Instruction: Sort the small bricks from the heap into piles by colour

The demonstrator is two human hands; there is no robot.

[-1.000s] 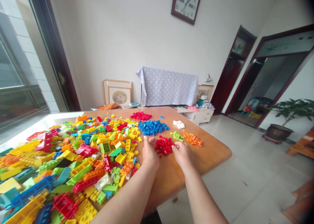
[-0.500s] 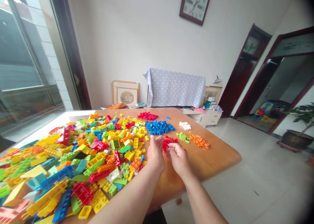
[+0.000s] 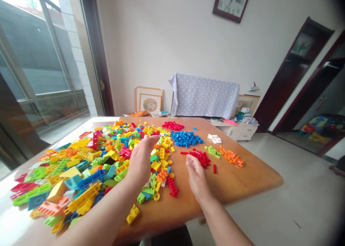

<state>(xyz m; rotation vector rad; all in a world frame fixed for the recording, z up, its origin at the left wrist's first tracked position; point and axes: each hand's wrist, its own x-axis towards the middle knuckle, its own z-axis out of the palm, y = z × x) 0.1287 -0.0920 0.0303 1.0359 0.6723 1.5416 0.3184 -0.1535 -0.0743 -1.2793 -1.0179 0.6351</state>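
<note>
My left hand (image 3: 141,159) is over the right side of a big heap of mixed toy building blocks (image 3: 91,167), its fingers stretched out and nothing visible in it. Beside the small pile of red bricks (image 3: 202,157) is my right hand (image 3: 196,176), fingers loosely extended and slightly bent, with no brick showing in it. A single red brick (image 3: 215,168) lies just right of that pile. Between my hands, at the heap's edge, lie a long red block (image 3: 172,187) and an orange block (image 3: 162,176).
Sorted piles of blue (image 3: 185,139), pinkish-red (image 3: 173,125), white (image 3: 214,138), light green (image 3: 212,151) and orange bricks (image 3: 231,156) sit on the wooden table (image 3: 242,181). A cloth-covered object (image 3: 205,95) and a white cabinet (image 3: 242,131) stand behind.
My hands have moved apart: the left went left from the red pile to over the mixed heap, and the right has drawn slightly back. The view has turned left.
</note>
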